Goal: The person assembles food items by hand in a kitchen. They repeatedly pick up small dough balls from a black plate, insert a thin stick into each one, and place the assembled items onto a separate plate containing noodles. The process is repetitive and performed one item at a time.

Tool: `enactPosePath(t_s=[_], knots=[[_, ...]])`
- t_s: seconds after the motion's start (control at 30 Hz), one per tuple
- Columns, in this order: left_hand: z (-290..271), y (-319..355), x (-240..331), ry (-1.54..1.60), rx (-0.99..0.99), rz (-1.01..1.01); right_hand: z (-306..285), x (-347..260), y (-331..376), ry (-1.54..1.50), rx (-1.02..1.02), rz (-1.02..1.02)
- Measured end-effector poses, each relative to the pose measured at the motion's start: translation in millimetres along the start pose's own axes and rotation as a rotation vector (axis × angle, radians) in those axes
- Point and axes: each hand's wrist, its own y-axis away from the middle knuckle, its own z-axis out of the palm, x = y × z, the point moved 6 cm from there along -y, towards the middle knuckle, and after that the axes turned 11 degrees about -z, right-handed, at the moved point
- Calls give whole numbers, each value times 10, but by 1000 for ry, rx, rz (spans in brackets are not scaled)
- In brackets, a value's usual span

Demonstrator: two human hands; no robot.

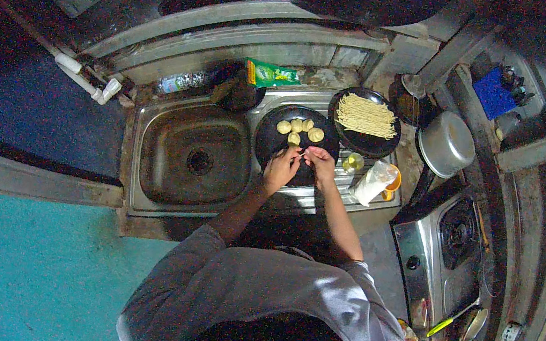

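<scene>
"What textures show in the head view?"

"Smooth, rounded pale lumps on a round black plate; beyond it to the right, thin pale strips lie side by side on another dark plate. The surface is shiny ribbed metal."

"And the hands?"

"Left hand and right hand nearly meet over the black plate, just nearer than the lumps, fingers curled; I can't tell what they pinch."

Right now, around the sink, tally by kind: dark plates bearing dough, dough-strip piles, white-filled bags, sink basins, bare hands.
Dark plates: 2
Dough-strip pile: 1
White-filled bag: 1
Sink basin: 1
Bare hands: 2
Total: 7
</scene>
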Motion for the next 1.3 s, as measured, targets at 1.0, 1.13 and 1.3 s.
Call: enactPosePath(t_s=[1.0, 1.13, 1.3], knots=[[34, -7, -88, -19, -73, -97, 75, -53, 14, 142, -68, -13], [38, -42, -165, 67, -121, -236, 97, -11, -5, 125, -86, -49], [62, -76, -233, 136, -70, -195, 7, 119, -73, 548, -142, -209]])
